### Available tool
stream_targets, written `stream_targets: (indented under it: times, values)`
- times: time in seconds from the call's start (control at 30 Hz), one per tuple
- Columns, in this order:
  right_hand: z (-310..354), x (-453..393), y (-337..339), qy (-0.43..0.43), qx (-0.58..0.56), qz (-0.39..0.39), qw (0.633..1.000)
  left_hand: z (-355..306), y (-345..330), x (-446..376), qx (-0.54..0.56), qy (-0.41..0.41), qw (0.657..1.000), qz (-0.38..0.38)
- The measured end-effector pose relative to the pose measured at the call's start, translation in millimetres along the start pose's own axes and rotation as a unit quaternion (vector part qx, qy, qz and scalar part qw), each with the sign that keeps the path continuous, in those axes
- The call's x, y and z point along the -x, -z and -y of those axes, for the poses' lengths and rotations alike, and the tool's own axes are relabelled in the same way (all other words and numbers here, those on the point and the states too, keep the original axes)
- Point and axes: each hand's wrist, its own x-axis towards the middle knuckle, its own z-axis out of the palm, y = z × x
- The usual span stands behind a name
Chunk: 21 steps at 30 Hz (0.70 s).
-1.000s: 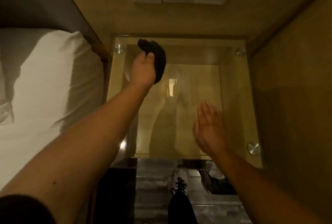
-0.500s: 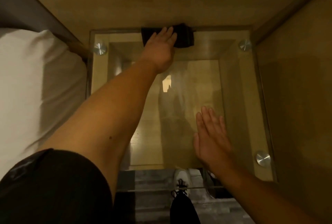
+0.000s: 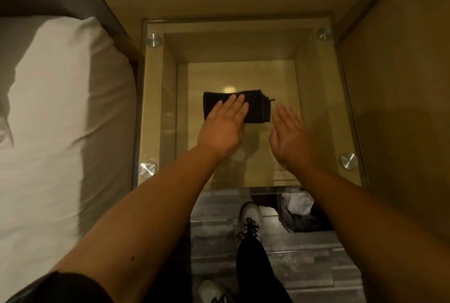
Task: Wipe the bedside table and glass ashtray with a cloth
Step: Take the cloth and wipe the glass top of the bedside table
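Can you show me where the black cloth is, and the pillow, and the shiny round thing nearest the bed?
black cloth (image 3: 258, 110): head view, on its bare right half beside the fingers.
pillow (image 3: 60, 98): head view, on its white top.
shiny round thing (image 3: 147, 169): head view, on the metal disc's middle, at the table's near left corner.

Cloth (image 3: 237, 109) mid-tabletop (image 3: 323, 98) under left hand (image 3: 222, 127); right hand (image 3: 289, 134) beside, perhaps hovering.

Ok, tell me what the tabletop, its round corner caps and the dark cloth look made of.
Square clear tabletop: glass, glossy; the wooden shelf below shows through it. Round silvery corner caps: probably brushed metal, with streaked shine. Folded black cloth under the left hand: soft matte fabric, with stacked fold edges at its right end; the weave is unclear.
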Motion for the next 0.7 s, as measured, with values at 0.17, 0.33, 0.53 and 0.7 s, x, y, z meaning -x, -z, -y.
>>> stream_targets:
  times: [0.17,0.33,0.53,0.7]
  values:
    - [-22.9,5.3,6.4,-0.059,-0.008,-0.016,0.998,-28.1,-14.9,70.2,0.005,-0.004,1.000,0.009]
    - [-56.7,27.2,16.3,-0.086,0.071,0.021,0.994,-45.9,-24.2,106.7,-0.002,0.000,1.000,0.021]
    - [-58.2,30.6,15.2,-0.090,0.070,0.034,0.993,-60.2,-28.6,138.4,0.003,-0.008,0.999,0.032]
    - [-58.6,33.0,15.7,-0.090,0.071,0.041,0.993,-62.2,-23.4,152.0,0.029,-0.015,0.999,0.025]
